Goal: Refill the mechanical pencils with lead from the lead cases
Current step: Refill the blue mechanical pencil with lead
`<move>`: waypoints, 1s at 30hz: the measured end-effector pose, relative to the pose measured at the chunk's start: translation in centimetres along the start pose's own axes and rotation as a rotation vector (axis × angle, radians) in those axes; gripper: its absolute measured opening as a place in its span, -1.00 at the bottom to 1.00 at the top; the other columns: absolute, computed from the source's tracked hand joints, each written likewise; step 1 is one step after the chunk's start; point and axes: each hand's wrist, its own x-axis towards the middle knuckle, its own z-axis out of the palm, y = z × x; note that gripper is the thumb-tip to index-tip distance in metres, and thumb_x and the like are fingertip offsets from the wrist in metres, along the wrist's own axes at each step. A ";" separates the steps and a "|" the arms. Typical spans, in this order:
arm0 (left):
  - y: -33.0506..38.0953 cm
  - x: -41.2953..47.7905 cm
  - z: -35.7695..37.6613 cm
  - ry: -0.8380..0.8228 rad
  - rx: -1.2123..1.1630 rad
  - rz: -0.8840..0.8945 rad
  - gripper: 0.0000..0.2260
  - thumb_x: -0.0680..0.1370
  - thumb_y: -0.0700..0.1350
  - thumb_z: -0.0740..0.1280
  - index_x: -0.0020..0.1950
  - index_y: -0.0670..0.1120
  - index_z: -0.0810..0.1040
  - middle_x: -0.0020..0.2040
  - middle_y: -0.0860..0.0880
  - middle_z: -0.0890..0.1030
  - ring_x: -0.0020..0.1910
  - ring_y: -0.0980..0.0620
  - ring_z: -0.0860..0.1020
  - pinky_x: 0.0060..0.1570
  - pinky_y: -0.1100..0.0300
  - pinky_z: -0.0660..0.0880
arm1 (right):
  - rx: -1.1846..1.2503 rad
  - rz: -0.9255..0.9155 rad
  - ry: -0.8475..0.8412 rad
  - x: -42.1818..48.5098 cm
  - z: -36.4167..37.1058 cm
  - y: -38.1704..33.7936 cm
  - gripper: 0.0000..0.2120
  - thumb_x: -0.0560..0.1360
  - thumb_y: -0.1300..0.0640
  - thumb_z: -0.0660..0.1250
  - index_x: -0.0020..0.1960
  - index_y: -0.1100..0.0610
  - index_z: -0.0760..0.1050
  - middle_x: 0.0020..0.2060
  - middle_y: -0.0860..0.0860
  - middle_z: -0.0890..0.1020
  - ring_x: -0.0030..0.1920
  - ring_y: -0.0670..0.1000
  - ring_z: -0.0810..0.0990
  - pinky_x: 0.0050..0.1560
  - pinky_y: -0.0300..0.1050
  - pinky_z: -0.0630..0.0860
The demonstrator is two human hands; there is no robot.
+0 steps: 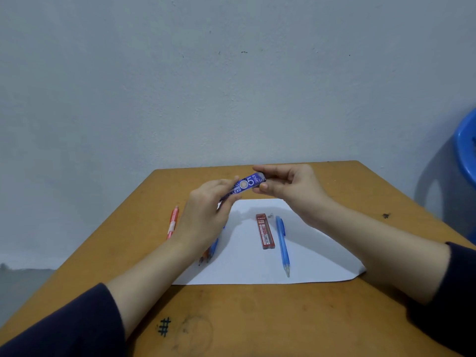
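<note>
A blue lead case (246,185) marked "05" hangs above the table, tilted up to the right. My left hand (206,215) grips its lower end and my right hand (288,186) pinches its upper cap end. Below them, a red lead case (264,231) marked "2B" lies on a white sheet of paper (257,266). Just right of it lies a blue mechanical pencil (282,244), tip toward me. A pink mechanical pencil (172,222) rests on the table left of my left hand. Tips of more pencils (210,253), blue and orange, show under my left wrist.
The wooden table (244,318) has a black hash mark (163,326) near its front. A grey wall stands behind the table's far edge. A blue plastic chair (466,148) shows at the right edge. A small metal bit (270,215) lies by the red case.
</note>
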 end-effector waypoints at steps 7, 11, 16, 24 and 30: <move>-0.3 0.1 -0.1 -0.016 -0.003 0.053 -0.72 0.50 -0.19 0.35 0.19 -0.22 0.60 0.03 -0.07 0.67 -0.06 0.15 0.52 -0.05 0.42 0.41 | -0.280 -0.136 0.063 0.2 -0.6 0.2 -0.71 0.41 0.37 0.42 0.10 0.17 0.60 -0.18 -0.02 0.67 -0.19 -0.21 0.64 -0.08 -0.37 0.53; -0.1 0.1 -0.1 0.030 -0.074 0.036 -0.74 0.51 -0.20 0.34 0.18 -0.21 0.61 0.06 -0.04 0.66 -0.02 0.22 0.53 -0.01 0.44 0.44 | -0.331 -0.259 0.047 0.1 -1.1 0.1 -0.69 0.36 0.38 0.46 0.08 0.19 0.60 -0.17 -0.01 0.66 -0.16 -0.16 0.65 -0.08 -0.35 0.53; -0.2 0.0 -0.1 0.017 -0.071 0.080 -0.75 0.51 -0.21 0.34 0.17 -0.22 0.61 0.07 -0.07 0.66 0.03 0.14 0.55 0.01 0.27 0.49 | -0.331 -0.283 0.017 0.2 -1.3 0.1 -0.66 0.33 0.46 0.44 -0.02 0.10 0.60 -0.24 -0.05 0.66 -0.21 -0.16 0.65 -0.09 -0.32 0.55; -0.5 0.0 -0.1 -0.008 -0.043 0.128 -0.73 0.50 -0.23 0.35 0.18 -0.24 0.59 0.05 -0.11 0.66 0.04 0.11 0.53 -0.01 0.26 0.49 | -0.332 -0.287 -0.039 0.3 -2.1 0.3 -0.65 0.40 0.49 0.35 -0.07 0.04 0.61 -0.35 -0.13 0.68 -0.26 -0.15 0.64 -0.13 -0.32 0.53; -0.3 0.0 -0.1 0.019 -0.086 0.110 -0.73 0.52 -0.20 0.34 0.20 -0.21 0.59 0.04 -0.01 0.63 0.00 0.18 0.53 -0.03 0.33 0.49 | -0.125 -0.200 -0.065 0.4 -2.1 0.6 -0.77 0.46 0.41 0.32 -0.08 0.12 0.62 -0.30 -0.01 0.69 -0.26 -0.05 0.64 -0.09 -0.21 0.58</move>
